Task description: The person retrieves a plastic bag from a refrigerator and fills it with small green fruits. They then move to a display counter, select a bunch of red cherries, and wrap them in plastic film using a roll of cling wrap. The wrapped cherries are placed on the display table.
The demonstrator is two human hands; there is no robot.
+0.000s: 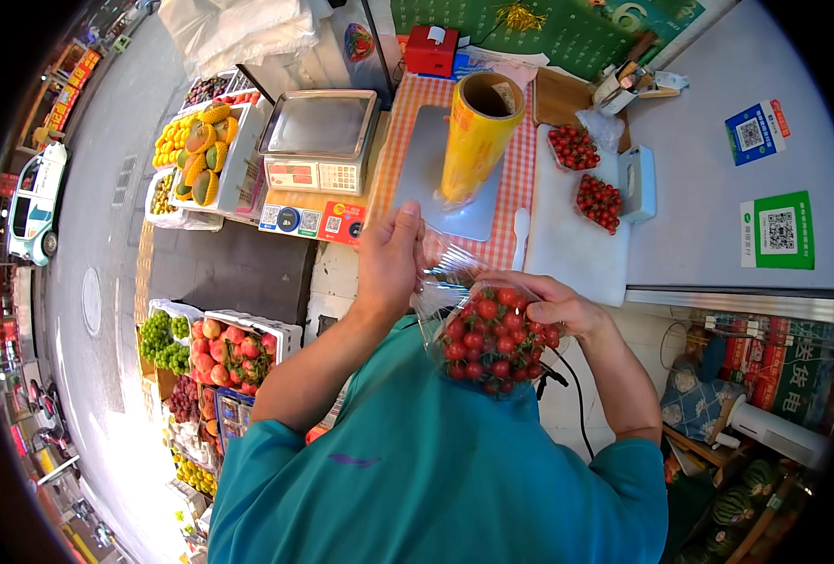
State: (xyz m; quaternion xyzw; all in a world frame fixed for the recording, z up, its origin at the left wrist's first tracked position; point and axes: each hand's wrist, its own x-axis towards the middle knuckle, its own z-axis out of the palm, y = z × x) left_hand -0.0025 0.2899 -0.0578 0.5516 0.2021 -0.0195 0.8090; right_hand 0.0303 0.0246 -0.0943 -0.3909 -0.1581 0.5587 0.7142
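Note:
My left hand (392, 257) grips a stretched, bunched piece of clear plastic film (452, 264). The film runs down to a clear box of cherry tomatoes (498, 338), close against my teal shirt. My right hand (554, 303) holds that box by its upper right side, thumb over the edge. Beyond my hands a large yellow roll of cling film (477, 141) stands upright on a grey board (417, 162), over an orange and red checked cloth (406, 113). Two more boxes of cherry tomatoes, an upper one (573, 146) and a lower one (598, 203), rest on a white cutting board (554, 247).
A weighing scale (318, 127) stands left of the cloth, with mangoes in a crate (237, 166) beyond it. Pomegranates (230, 352) and green grapes (164, 342) lie at lower left. A light blue container (637, 183) is beside the cutting board. The grey counter (699, 204) is at right.

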